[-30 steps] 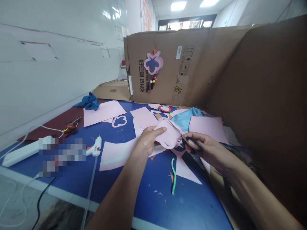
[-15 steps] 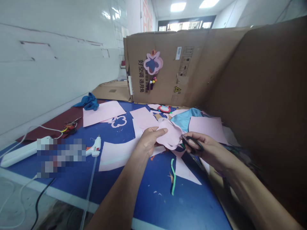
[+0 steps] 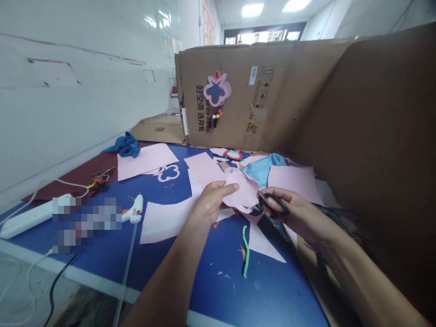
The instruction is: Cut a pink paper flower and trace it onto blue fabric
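My left hand [image 3: 211,200] pinches a pink cut-out shape [image 3: 242,194] with scalloped edges, holding it above the blue table top [image 3: 218,263]. My right hand [image 3: 295,212] grips black scissors [image 3: 272,203], their blades meeting the right edge of the pink shape. Both hands are closed. Beneath them lie pink paper offcuts [image 3: 163,219] and a green strip [image 3: 245,250].
A white glue gun [image 3: 135,208] and a white power strip [image 3: 27,219] lie at the left. More pink sheets [image 3: 145,160], a blue cloth [image 3: 125,145] and light blue material [image 3: 264,169] sit farther back. Cardboard walls [image 3: 368,136] close off the back and right; a pink flower ornament [image 3: 216,90] hangs there.
The pink shape has been turned slightly in my left hand as the scissors work along its edge. My hands stay in nearly the same place.
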{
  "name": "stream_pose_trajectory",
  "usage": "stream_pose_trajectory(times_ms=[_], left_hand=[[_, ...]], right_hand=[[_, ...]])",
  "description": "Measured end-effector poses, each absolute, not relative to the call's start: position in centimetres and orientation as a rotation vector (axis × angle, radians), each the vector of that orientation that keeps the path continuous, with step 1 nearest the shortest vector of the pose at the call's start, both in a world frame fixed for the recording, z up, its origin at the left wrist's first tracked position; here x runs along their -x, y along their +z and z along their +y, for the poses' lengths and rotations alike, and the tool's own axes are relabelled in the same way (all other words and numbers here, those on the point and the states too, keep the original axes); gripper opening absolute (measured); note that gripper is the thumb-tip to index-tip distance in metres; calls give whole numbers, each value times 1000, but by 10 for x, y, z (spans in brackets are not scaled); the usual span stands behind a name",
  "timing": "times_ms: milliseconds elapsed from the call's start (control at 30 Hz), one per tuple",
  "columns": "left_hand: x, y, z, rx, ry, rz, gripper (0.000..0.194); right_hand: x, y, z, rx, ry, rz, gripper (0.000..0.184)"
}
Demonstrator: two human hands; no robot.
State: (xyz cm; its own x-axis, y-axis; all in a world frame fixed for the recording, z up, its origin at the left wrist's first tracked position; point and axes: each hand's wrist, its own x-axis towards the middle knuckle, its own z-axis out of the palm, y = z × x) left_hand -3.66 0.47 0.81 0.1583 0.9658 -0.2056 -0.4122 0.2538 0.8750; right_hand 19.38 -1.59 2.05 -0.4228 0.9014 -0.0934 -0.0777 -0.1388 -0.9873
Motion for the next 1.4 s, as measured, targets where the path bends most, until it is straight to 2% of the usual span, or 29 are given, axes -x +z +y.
stream_pose_trajectory(times_ms=[700,1233,1400], left_hand=[[38,10,5,-731,1144,936,29],[33,20,1,-678,1225,891,22],[32,20,0,-688,1227,924,24]], right_hand=[[-194,21,-16,1000,1630,-1400,46],[-190,17,-21,924,1698,-1495,35],[-189,15,-19,903,1687,-1486,37]])
